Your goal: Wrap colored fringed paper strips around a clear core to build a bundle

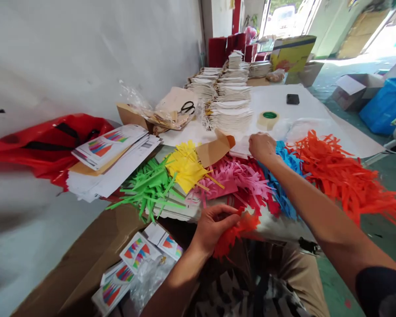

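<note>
My left hand (214,224) is closed, thumb against fingers, on a bunch of red-orange fringed paper (229,240) above my lap. My right hand (262,147) reaches across the table with curled fingers, behind the pink fringed paper (237,178) and beside the blue fringed paper (287,163); what its fingertips touch is hidden. Along the near table edge lie green fringed paper (150,182), yellow fringed paper (186,167) and a big heap of orange fringed paper (346,176). A brown card piece (213,152) rests behind the pink fringes.
Stacks of white paper (232,119) stand farther back, near black-handled scissors (187,107), a tape roll (268,119) and a phone (292,99). A red bag (53,141) and printed cards (108,143) are at left. More printed cards (140,251) sit in a box below.
</note>
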`<state>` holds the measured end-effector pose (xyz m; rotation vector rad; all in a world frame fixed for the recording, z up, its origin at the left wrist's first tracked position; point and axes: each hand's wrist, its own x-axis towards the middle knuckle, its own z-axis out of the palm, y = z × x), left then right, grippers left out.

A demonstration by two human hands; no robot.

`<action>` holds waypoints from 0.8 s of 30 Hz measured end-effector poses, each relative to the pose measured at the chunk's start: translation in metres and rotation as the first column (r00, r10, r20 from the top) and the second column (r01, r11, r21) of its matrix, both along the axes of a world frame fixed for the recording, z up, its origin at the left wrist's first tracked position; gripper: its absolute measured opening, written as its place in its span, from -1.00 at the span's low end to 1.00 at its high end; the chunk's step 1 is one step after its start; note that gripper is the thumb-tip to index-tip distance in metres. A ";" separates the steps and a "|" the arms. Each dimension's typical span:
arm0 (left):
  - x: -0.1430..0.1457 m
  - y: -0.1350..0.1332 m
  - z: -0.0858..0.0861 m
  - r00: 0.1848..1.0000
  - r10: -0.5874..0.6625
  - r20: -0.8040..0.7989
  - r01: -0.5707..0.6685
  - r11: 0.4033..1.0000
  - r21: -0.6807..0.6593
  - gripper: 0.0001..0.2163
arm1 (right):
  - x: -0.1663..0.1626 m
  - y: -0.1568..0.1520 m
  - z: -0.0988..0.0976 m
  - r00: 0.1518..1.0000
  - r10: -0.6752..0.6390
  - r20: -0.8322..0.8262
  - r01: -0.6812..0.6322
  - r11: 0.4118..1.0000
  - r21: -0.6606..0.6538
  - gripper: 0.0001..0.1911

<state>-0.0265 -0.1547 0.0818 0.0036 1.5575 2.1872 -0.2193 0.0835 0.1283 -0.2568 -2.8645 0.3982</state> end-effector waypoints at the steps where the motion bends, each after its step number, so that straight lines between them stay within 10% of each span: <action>1: -0.002 0.002 -0.001 1.000 -0.018 -0.011 0.018 1.000 0.005 -0.73 | -0.004 0.012 -0.005 0.997 -0.028 0.066 0.026 0.999 0.024 -0.69; 13: -0.013 0.047 0.006 0.999 -0.005 0.037 0.000 0.991 0.131 -0.75 | -0.003 0.047 -0.022 0.988 -0.035 0.149 0.028 0.999 0.044 -0.72; 19: -0.005 0.065 0.005 0.999 0.040 0.023 -0.042 0.994 0.097 -0.75 | 0.065 0.049 -0.003 0.995 0.083 -0.057 -0.091 0.984 -0.155 -0.63; 24: 0.008 0.081 0.003 0.988 0.084 -0.133 -0.081 0.996 0.027 -0.82 | 0.186 0.037 -0.003 0.935 0.269 -0.231 -0.354 0.671 -0.652 -0.73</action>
